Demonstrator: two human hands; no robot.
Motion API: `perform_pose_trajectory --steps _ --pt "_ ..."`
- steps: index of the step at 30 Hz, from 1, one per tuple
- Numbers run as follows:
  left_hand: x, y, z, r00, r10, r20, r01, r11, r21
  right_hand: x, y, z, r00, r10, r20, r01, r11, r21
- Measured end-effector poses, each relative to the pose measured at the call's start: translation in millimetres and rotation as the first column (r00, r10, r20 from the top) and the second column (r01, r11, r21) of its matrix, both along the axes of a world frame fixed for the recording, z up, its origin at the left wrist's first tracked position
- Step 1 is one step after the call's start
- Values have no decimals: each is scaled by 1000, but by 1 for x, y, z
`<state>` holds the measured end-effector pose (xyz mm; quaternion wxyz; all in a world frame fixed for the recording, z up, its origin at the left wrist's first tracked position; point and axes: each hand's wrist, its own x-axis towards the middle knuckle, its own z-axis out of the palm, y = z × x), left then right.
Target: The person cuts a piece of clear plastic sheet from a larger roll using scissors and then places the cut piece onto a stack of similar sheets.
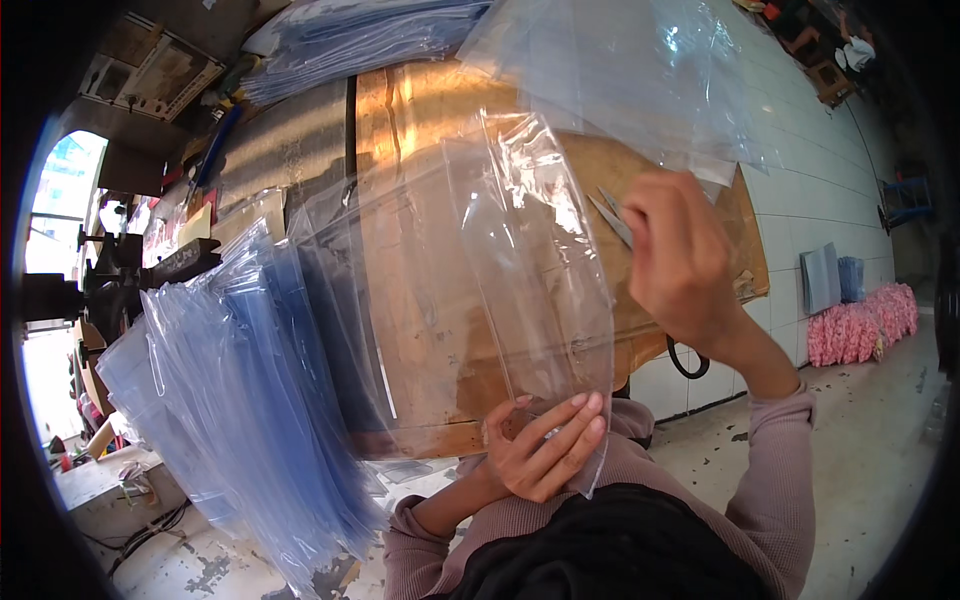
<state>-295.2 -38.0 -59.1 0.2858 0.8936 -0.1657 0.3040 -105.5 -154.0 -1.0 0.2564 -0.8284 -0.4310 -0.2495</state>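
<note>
A long clear plastic sleeve (520, 260) lies across the table's near right part, glossy where light strikes it. At its near end my left hand (545, 445) grips the plastic, fingers laid over it and pressed together. My right hand (685, 265) is closed around a pair of scissors (612, 218), raised just right of the sleeve's edge. Their pointed blades stick out toward the upper left, and a black handle loop hangs below the fist. The blades look apart from the plastic. Part of the scissors is hidden by my fingers.
A thick stack of bluish plastic sleeves (250, 390) drapes over the table's left side. More plastic sheets (370, 40) lie at the back, and others (640, 80) at the back right. The table's brown covering (420, 330) shows through. A pink bundle (862, 325) sits on the floor at right.
</note>
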Motion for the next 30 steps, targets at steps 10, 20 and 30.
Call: perform_pose_trajectory --steps 10,20,30 --pt "-3 -4 -11 988 -74 135 61 993 97 147 -4 34 855 -474 212 500 862 -90" --pt "-4 -4 -12 989 -76 130 62 993 105 6 -44 37 995 -49 -90 41 995 -86" --pt "-3 -4 -11 989 -75 124 63 993 96 -47 -48 19 949 315 -20 -313 931 -189"
